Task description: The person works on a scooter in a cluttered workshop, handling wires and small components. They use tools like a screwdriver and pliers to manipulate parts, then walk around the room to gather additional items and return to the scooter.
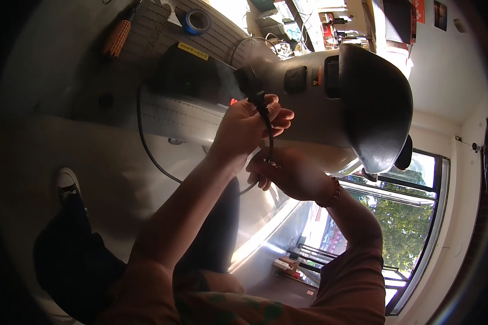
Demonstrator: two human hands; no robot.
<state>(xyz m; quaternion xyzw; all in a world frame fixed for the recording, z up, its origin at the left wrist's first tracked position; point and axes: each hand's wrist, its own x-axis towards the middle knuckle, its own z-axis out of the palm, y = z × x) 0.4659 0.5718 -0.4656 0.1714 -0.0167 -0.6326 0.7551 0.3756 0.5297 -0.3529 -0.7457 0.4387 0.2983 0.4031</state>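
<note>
Fingers (279, 116) of both hands grip black cable (268, 127).

My left hand (244, 127) grips a matt black rubbery cable (268, 130); upper right, the glossy black plastic shell (377, 103); upper left, ribbed grey matting (168, 32).

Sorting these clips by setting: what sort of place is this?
Probably a scooter repair shop or garage. A grey scooter body fills the view, tape and a brush lie on its footboard, and both hands, left hand and right hand, hold a black cable plug.
</note>
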